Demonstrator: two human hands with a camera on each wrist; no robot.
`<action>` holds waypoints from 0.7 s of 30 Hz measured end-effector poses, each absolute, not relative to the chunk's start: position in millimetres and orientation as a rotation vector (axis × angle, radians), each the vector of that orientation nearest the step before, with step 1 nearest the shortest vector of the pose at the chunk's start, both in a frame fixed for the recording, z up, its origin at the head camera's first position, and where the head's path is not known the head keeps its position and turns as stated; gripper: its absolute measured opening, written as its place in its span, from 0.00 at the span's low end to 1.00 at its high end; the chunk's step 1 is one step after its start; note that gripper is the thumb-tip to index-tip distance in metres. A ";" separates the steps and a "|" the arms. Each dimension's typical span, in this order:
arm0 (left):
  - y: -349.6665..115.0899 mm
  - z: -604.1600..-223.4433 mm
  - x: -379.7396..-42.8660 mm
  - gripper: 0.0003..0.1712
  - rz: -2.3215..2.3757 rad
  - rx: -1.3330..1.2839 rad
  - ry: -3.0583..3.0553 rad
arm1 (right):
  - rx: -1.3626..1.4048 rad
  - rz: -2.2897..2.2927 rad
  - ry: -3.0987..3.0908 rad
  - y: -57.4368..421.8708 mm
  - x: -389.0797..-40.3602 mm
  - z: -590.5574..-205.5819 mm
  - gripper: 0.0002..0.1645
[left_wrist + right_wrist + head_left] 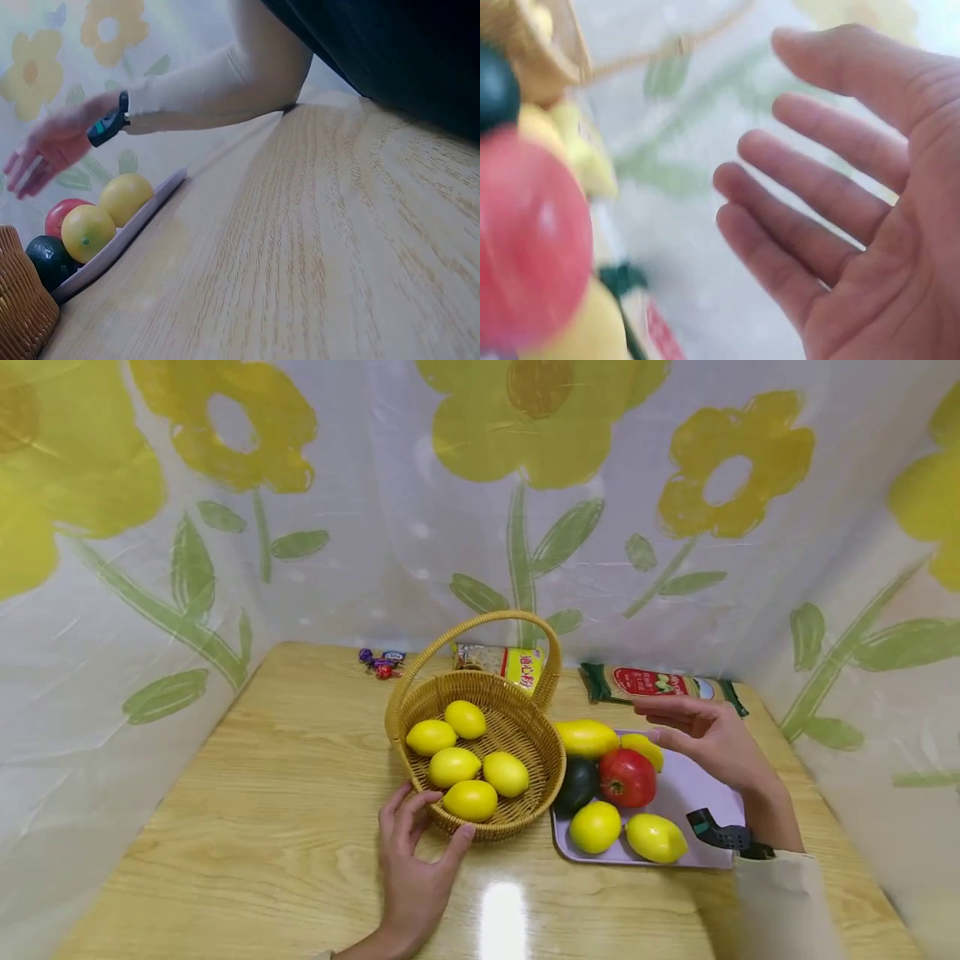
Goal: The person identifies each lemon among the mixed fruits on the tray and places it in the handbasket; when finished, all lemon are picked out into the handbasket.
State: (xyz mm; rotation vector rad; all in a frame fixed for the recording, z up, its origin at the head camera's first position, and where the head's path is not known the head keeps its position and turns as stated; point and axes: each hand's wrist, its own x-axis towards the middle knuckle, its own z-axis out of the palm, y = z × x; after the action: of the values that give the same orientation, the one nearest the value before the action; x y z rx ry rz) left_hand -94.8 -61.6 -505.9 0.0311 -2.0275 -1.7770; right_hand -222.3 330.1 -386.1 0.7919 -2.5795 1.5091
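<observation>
My left hand [416,868] holds the near left rim of a wicker basket [536,735], index finger over the edge and thumb on the rim. Several lemons [453,767] lie inside it. My right hand [712,743], fingers apart and holding nothing, hovers over the far side of a lilac tray [701,785]. On the tray sit a red pomegranate [628,778], a dark green avocado [577,785], a yellow mango-like fruit [587,738] and lemons [656,838]. In the right wrist view the right hand's palm [922,247] faces the pomegranate [532,240].
Behind the basket lies a red and yellow food packet [521,667], with small wrapped candies [382,662] to its left. A long green and red packet [652,683] lies behind the tray. Flower-printed curtains [360,527] enclose the wooden table [285,802].
</observation>
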 end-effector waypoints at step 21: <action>-63.4 -506.6 -95.5 0.27 -1.801 0.019 -2.024 | 0.377 1.223 -3.071 365.3 -244.4 -436.2 0.32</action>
State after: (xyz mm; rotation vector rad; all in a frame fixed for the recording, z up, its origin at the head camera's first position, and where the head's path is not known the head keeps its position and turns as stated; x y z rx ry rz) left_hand -95.5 -63.4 -506.6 0.0192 -2.0237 -1.8012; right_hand -244.4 365.3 -436.2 0.3773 -3.0708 1.2234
